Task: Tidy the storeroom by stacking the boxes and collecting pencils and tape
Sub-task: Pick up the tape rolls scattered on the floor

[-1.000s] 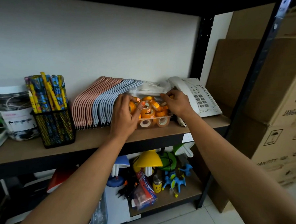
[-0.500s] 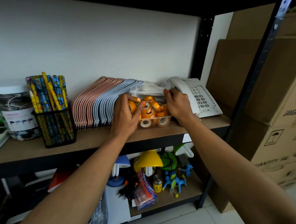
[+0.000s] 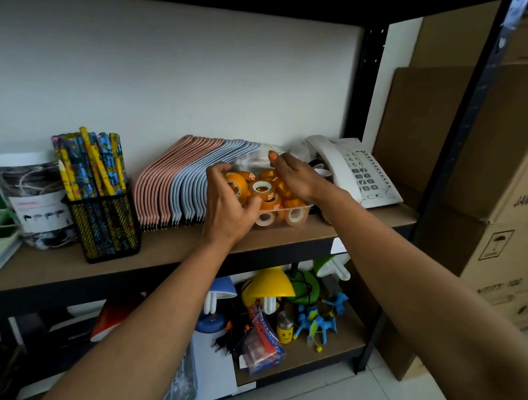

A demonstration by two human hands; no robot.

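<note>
A dark metal shelving unit (image 3: 366,92) is standing against a white wall, its wooden middle shelf (image 3: 168,250) carrying most of the items. A clear plastic tub (image 3: 289,213) heaped with orange tape rolls (image 3: 261,189) is sitting on that shelf, between a row of pink and blue folders (image 3: 178,180) and a white desk telephone (image 3: 356,171). The left hand (image 3: 229,204) is curling its fingers around the near left side of the tub, the thumb pressing toward the rolls. The right hand (image 3: 291,175) is reaching over the far side of the tub with fingers loosely extended, its fingertips lying against crumpled clear plastic wrap (image 3: 252,156) behind the rolls; whether they are pinching the wrap cannot be told. Toward the left end of the shelf, a black mesh holder (image 3: 105,225) is standing upright with a bundle of patterned yellow and blue pencils (image 3: 90,163) inside it. Just left of it, a clear jar with a white lid (image 3: 21,187) is holding coiled cables. Large cardboard boxes (image 3: 484,168) are standing stacked to the right of the unit. On the lower shelf (image 3: 334,353), a yellow lamp (image 3: 267,287) and small toys are lying clustered.
</note>
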